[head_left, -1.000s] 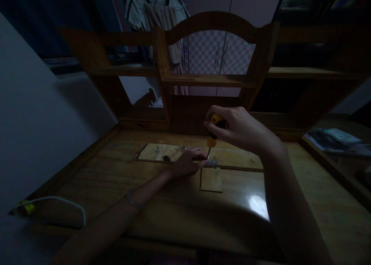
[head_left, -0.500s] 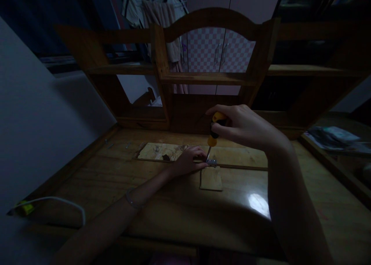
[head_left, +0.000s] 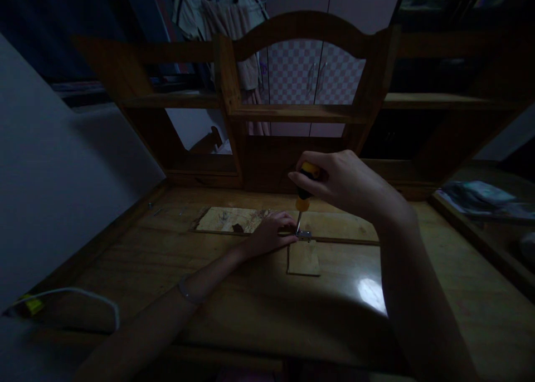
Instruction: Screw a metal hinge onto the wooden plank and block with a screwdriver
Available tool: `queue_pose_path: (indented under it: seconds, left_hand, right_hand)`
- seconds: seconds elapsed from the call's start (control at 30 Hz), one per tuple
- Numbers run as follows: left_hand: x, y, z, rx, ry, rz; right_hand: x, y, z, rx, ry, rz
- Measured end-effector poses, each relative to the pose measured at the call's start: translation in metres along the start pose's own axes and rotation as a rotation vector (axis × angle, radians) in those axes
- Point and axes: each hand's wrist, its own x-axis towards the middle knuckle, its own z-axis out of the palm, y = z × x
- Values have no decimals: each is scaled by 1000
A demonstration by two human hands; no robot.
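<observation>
In my right hand (head_left: pixel 330 176) is a yellow and black screwdriver (head_left: pixel 302 204), its shaft slanting down to a small metal hinge-like piece (head_left: pixel 305 235). My left hand (head_left: pixel 273 231) rests on the wood beside the screwdriver tip, thumb and fingers closed around the left end of the metal piece; anything smaller between them is hidden. A long pale board (head_left: pixel 338 226) lies flat under the metal piece, its left part rough and damaged. Just below sits a small square wooden piece (head_left: pixel 304 258), touching or nearly touching the board.
The wooden desktop (head_left: pixel 146 259) bears small metal bits at the back left. A wooden shelf unit (head_left: pixel 292 113) stands behind. A white cable (head_left: pixel 83 293) and a yellow object (head_left: pixel 33 304) lie at the left edge. Plastic-wrapped items (head_left: pixel 480 198) are at the right.
My right hand has shifted its grip on the screwdriver handle, the fingers now turned further round it. The view has moved slightly. My left hand stays by the metal piece.
</observation>
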Motion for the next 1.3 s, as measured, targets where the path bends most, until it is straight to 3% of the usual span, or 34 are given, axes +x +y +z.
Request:
queue_pose_path:
  seconds: [0.23, 0.43, 0.6, 0.73, 0.93, 1.17, 1.3]
  left_hand:
    - [0, -4, 2, 20, 17, 11]
    - [-1, -2, 3, 29, 21, 24]
    - [-2, -1, -7, 189, -22, 68]
    - [-2, -13, -19, 343, -57, 130]
    - [-2, -35, -22, 347, -47, 160]
    - [-3, -45, -30, 413, -135, 186]
    - [-4, -46, -31, 450, -155, 190]
  right_hand:
    - [1, 0, -2, 30, -12, -42]
    - [1, 1, 4, 2, 54, -44]
    - [2, -2, 8, -104, 81, -5]
    - [1, -4, 5, -154, 56, 22]
    - [0, -4, 4, -55, 18, 3]
    - [0, -8, 11, -221, 65, 56]
    - [-1, -13, 9, -189, 63, 64]
